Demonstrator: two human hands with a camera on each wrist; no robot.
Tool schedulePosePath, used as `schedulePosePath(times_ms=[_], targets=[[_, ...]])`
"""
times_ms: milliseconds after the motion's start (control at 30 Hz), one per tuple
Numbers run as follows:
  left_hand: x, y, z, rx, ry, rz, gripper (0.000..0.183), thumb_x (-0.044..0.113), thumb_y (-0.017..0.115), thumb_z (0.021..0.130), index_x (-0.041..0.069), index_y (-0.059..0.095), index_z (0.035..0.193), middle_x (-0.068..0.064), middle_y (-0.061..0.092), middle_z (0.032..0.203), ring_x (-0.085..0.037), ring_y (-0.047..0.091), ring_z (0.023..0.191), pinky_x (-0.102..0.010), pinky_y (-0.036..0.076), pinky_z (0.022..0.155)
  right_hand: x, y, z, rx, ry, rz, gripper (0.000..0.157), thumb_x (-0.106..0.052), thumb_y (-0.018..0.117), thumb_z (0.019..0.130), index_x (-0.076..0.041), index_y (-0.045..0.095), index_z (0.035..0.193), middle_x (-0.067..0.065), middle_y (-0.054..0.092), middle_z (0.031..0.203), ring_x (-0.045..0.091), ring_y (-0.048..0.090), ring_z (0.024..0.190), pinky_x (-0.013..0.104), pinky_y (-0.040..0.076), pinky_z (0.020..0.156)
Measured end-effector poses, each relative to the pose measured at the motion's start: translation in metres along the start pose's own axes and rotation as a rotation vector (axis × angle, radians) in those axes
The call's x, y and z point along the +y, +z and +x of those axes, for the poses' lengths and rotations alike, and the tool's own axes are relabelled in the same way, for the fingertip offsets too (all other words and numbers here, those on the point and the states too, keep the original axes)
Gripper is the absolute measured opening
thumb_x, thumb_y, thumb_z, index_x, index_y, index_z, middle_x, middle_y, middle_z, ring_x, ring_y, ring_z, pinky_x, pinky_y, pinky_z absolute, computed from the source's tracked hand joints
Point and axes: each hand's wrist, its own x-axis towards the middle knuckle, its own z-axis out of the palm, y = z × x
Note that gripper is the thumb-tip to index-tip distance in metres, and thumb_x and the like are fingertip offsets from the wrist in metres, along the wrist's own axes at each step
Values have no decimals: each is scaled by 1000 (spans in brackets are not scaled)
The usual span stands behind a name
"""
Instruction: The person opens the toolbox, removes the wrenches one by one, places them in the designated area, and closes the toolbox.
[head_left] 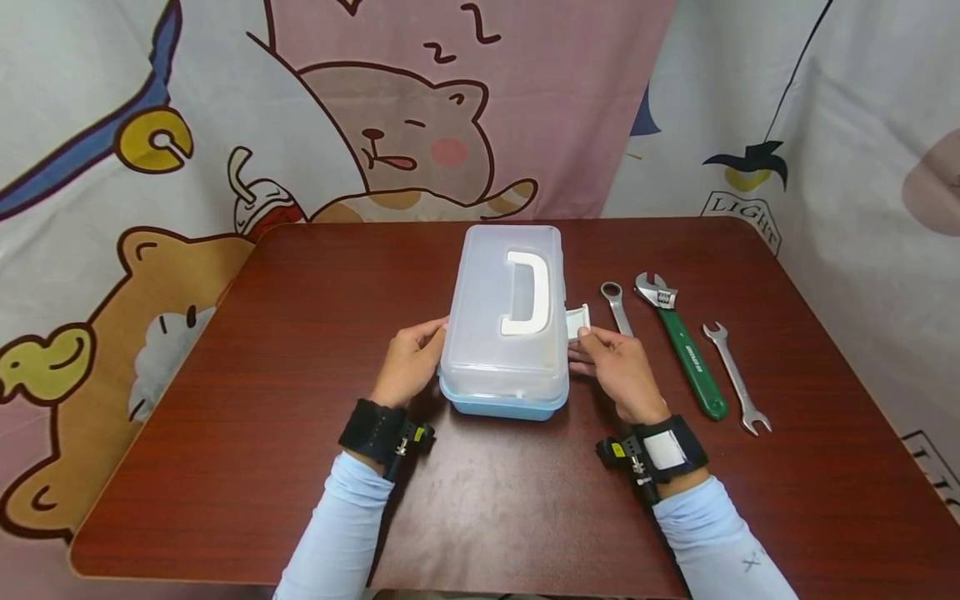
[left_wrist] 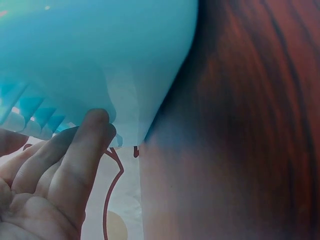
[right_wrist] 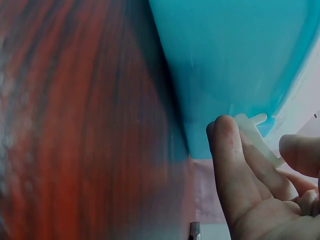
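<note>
A storage box (head_left: 491, 350) with a light blue base and a clear, frosted lid stands on the table, its lid down. On the lid lies a white handle (head_left: 542, 292). A white latch (head_left: 577, 322) sticks out from the box's right side. My right hand (head_left: 618, 367) pinches this latch between thumb and fingers; the right wrist view shows the latch (right_wrist: 256, 137) at the blue wall. My left hand (head_left: 408, 362) is at the box's left side. In the left wrist view its fingers (left_wrist: 82, 160) are fairly straight against the blue wall.
Right of the box lie a ring wrench (head_left: 615, 304), partly behind my right hand, a green-handled adjustable wrench (head_left: 686, 354) and an open-ended wrench (head_left: 735, 375). The brown table (head_left: 262, 467) ends at a printed cloth (head_left: 570, 108) at the back.
</note>
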Motion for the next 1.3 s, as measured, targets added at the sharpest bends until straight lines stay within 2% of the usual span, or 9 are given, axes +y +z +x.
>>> schedulePosePath(times_ms=[233, 367, 467, 600, 700, 800, 967, 1133, 1300], targets=[[0, 0, 0, -5, -11, -11, 42, 31, 59, 107, 7, 65, 140, -8, 69, 133, -16, 65, 114, -37, 52, 92, 1, 1, 0, 13, -17, 14, 54, -37, 57, 108, 3, 56, 144, 22, 70, 126, 24, 74, 105, 38, 60, 88], [1, 1, 0, -4, -3, 3, 42, 33, 59, 107, 9, 65, 140, -7, 69, 133, -14, 64, 113, -35, 52, 92, 1, 1, -1, 29, -28, 21, 52, -36, 57, 107, 3, 59, 142, 22, 71, 124, 23, 75, 103, 36, 60, 87], [1, 1, -1, -11, 7, 12, 41, 32, 58, 107, 9, 65, 140, -7, 69, 132, -16, 65, 89, -31, 51, 80, 0, 0, -1, 56, -34, 28, 50, -35, 58, 107, 3, 60, 140, 23, 72, 121, 22, 76, 100, 35, 60, 85], [2, 1, -2, -29, 12, 23, 41, 31, 57, 107, 8, 65, 140, -8, 69, 131, -16, 50, 63, -30, 45, 65, 0, 0, -1, 89, -48, 46, 49, -31, 59, 107, 6, 60, 140, 25, 72, 119, 19, 76, 96, 36, 60, 84], [3, 2, -3, -32, 11, 34, 41, 31, 58, 107, 8, 65, 140, -8, 70, 131, -14, 47, 58, -30, 44, 63, 1, 0, -1, 100, -68, 53, 48, -29, 58, 108, 8, 60, 138, 27, 71, 117, 18, 76, 94, 37, 60, 83], [2, 3, -2, -29, 9, 43, 40, 31, 58, 107, 9, 66, 140, -6, 70, 130, -15, 53, 66, -31, 46, 68, 1, -1, -2, 122, -105, 45, 47, -29, 57, 108, 8, 62, 136, 27, 72, 116, 16, 76, 94, 36, 61, 83], [2, 5, -1, -30, 0, 49, 39, 30, 58, 107, 10, 66, 139, -4, 70, 132, -16, 62, 94, -33, 50, 82, -1, -5, -6, 185, -202, 20, 46, -30, 58, 108, 7, 64, 135, 24, 73, 114, 16, 76, 95, 30, 61, 80], [1, 6, -1, -35, -1, 56, 39, 30, 57, 107, 9, 66, 140, -5, 70, 132, -17, 63, 92, -33, 50, 81, -2, -4, -7, 215, -234, -2, 47, -29, 61, 106, 4, 61, 139, 24, 73, 117, 15, 76, 93, 31, 60, 80], [1, 5, -1, -33, 6, 64, 41, 31, 57, 107, 9, 65, 140, -6, 69, 133, -17, 63, 94, -34, 50, 81, -3, -1, -7, 228, -236, 30, 49, -27, 62, 106, 1, 55, 146, 25, 71, 121, 17, 76, 92, 34, 61, 80]])
